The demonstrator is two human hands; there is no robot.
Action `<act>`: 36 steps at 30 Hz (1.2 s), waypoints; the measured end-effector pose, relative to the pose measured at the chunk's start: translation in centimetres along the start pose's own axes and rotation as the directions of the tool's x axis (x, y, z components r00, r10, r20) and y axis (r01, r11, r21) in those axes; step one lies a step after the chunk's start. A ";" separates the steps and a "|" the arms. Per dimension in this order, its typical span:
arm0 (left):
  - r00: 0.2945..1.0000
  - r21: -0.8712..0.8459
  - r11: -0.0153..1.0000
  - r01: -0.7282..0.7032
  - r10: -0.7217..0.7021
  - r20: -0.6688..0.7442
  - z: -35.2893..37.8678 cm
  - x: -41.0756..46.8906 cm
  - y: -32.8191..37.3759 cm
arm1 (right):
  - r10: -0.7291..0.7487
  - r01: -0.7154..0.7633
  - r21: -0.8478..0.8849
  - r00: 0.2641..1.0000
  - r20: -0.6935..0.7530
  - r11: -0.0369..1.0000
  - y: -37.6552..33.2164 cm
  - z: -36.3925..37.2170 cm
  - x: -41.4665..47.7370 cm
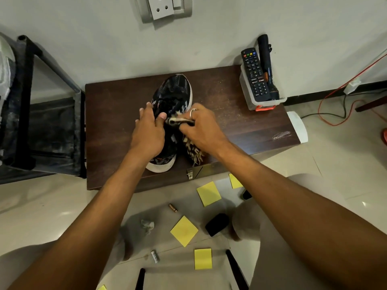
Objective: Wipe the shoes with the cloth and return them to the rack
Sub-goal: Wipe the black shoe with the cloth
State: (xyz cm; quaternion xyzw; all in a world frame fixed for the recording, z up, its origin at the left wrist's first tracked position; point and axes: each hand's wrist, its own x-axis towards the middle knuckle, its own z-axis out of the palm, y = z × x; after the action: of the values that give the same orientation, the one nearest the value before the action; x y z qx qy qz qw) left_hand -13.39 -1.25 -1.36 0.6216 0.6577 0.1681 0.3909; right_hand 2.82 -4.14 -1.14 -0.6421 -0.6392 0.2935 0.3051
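One black mesh shoe (176, 86), white-soled, centre frame; left hand (147, 132) presses it flat-fingered, right hand (201, 128) clutches the cloth (192, 149).

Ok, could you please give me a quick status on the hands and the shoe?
Left hand pressing on the shoe, on the table. Right hand gripping the cloth against the shoe's side. Remote and torch sit well aside.
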 end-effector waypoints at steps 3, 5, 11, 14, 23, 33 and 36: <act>1.000 -0.009 1.000 0.007 -0.007 -0.002 -0.1 -0.1 0.0 | 0.065 -0.065 -0.033 0.997 -0.030 0.997 0.1 0.6 0.1; 1.000 -0.009 1.000 0.015 -0.015 -0.003 -0.2 -0.2 0.1 | 0.051 -0.049 -0.030 0.996 0.075 0.998 -0.7 0.6 -0.6; 1.000 0.038 0.999 0.011 -0.012 0.025 -0.4 -0.5 0.4 | 0.002 -0.015 0.041 0.951 0.309 0.999 -1.1 -0.6 -1.6; 0.999 0.053 0.999 0.008 -0.010 0.045 -0.5 -0.4 0.3 | -0.012 0.011 0.008 0.997 0.073 1.000 0.0 0.0 -0.5; 0.996 0.077 0.997 -0.002 -0.005 0.086 -0.8 -1.9 1.5 | 0.167 -0.173 -0.032 0.977 -0.136 0.984 0.7 0.8 1.0; 0.997 0.079 0.997 0.024 -0.030 0.077 -0.5 -1.4 1.3 | 0.264 -0.302 0.111 0.927 0.268 0.947 0.1 -1.0 0.1; 0.994 0.071 0.997 0.031 -0.038 0.100 -0.5 -0.9 0.7 | 0.251 -0.249 0.193 0.968 0.015 0.949 -0.2 -1.0 1.2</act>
State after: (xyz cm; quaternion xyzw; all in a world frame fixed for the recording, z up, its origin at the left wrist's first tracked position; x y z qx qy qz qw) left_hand -13.36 -1.85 -0.25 0.6312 0.6530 0.1067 0.4048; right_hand 3.48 -2.96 -0.29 -0.6865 -0.5195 0.3874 0.3296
